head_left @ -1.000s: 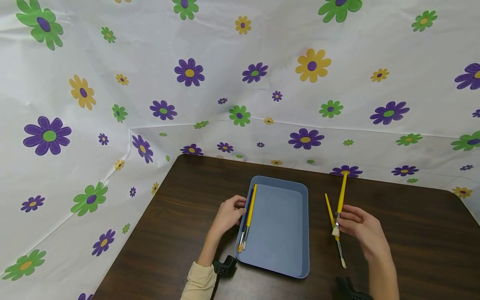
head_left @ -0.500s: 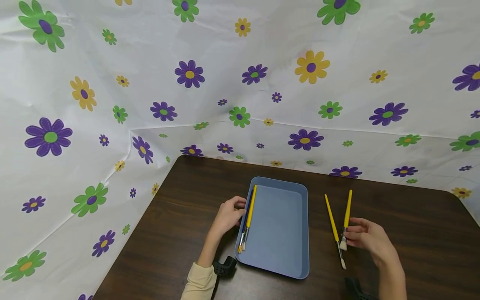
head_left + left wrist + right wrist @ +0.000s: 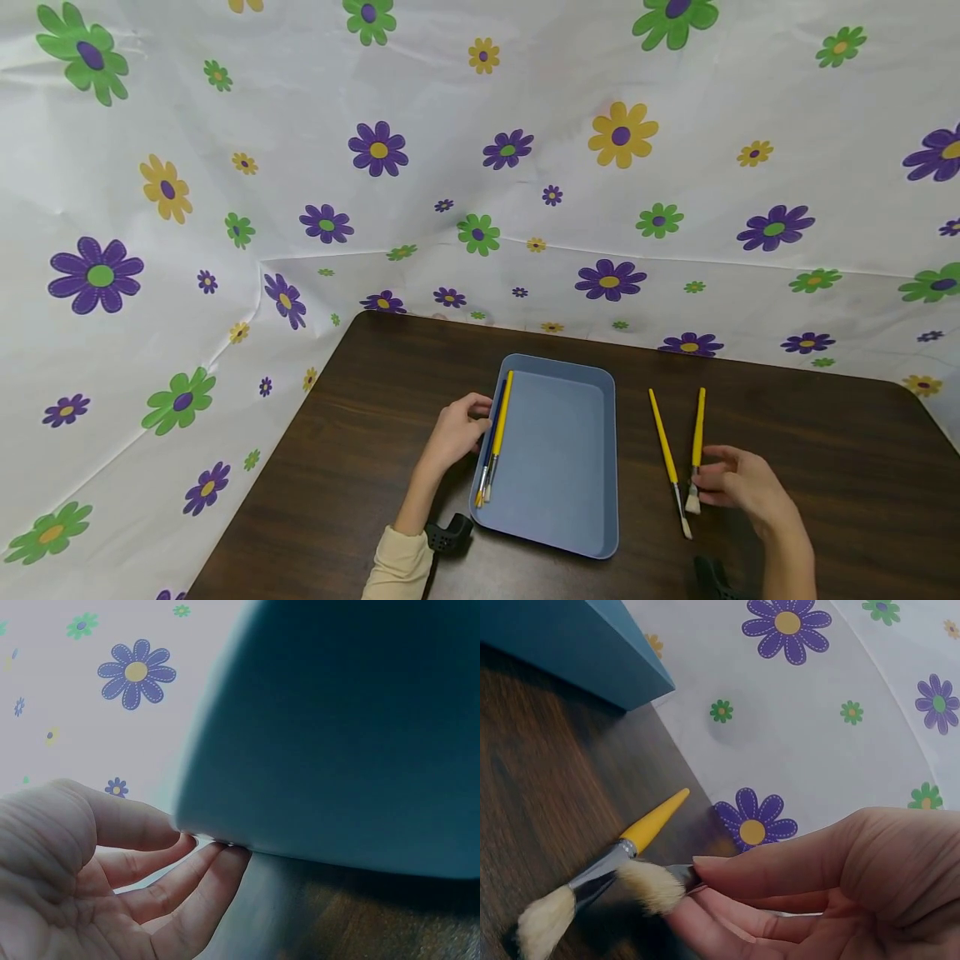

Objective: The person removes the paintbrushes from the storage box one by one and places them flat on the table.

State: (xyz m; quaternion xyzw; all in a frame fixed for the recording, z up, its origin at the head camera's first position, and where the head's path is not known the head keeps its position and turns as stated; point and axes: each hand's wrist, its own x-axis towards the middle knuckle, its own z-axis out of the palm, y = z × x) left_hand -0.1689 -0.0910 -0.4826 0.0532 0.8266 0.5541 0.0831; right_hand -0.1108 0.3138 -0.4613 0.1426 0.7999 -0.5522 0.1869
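My left hand [image 3: 456, 433] pinches the left rim of a blue-grey tray [image 3: 558, 450]; in the left wrist view, thumb and fingertips meet at the tray's lower edge [image 3: 337, 847]. Inside the tray, a yellow-handled paintbrush [image 3: 504, 412] and a dark blue one [image 3: 491, 442] lie side by side along the left wall, bristles toward me. To the tray's right, my right hand [image 3: 746, 483] pinches a wide yellow paintbrush [image 3: 698, 429] near its metal ferrule, pale bristles [image 3: 652, 886] toward me. Just left of it, a thinner yellow paintbrush [image 3: 663, 437] lies on the table.
The dark wood table [image 3: 360, 433] has rounded back corners and ends at a white flowered sheet [image 3: 450, 192] hanging behind and to the left. Black wrist cameras [image 3: 450, 533] sit below the hands, close to the tabletop.
My right hand has lowered the wide paintbrush toward me and slightly right, from over the thinner paintbrush to beside it. My left hand and the tray have stayed put.
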